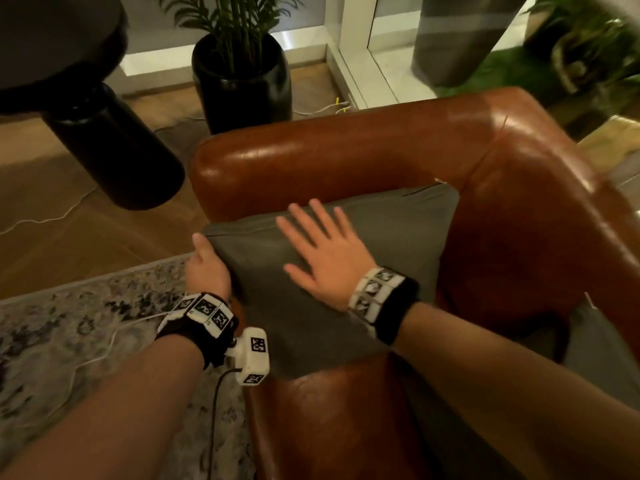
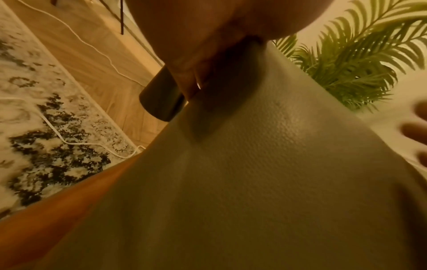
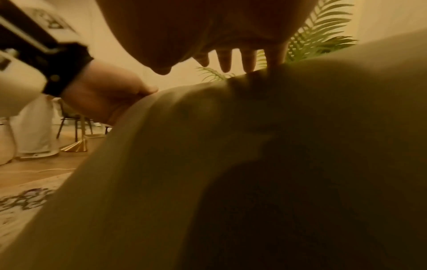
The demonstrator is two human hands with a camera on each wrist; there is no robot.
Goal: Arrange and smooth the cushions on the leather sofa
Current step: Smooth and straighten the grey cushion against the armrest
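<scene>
From the head view, the square grey fabric cushion (image 1: 311, 271) leans in the corner of the brown leather sofa (image 1: 346, 157), propped against the armrest. The right hand (image 1: 325, 251) lies flat on the cushion's face, fingers (image 1: 320, 211) straight and spread, holding nothing. The left hand (image 1: 207, 268) grips the cushion's left edge, thumb on top near the corner and the other fingers hidden behind the fabric. I judge this to be the smoothing step: one hand steadies while the other presses the cover flat.

In the left wrist view, the cushion (image 2: 254, 182) fills the picture below the left hand (image 2: 196, 45); the thumb lies on the near face just beside the corner, and I take the fabric to be pinched. A patterned grey rug (image 2: 46, 127) lies beyond on the floor.

In the right wrist view, the right hand (image 3: 208, 27) hovers flat over the cushion (image 3: 161, 164), with the tips of its fingers (image 3: 225, 60) straight and only the farthest one meeting the fabric ridge. The left hand (image 3: 110, 95) clasps the edge beside them.

The next move probably calls for a sweep of the flat palm outward from the fingers toward the far edge, with the left grip kept firm so the cushion stays seated.
</scene>
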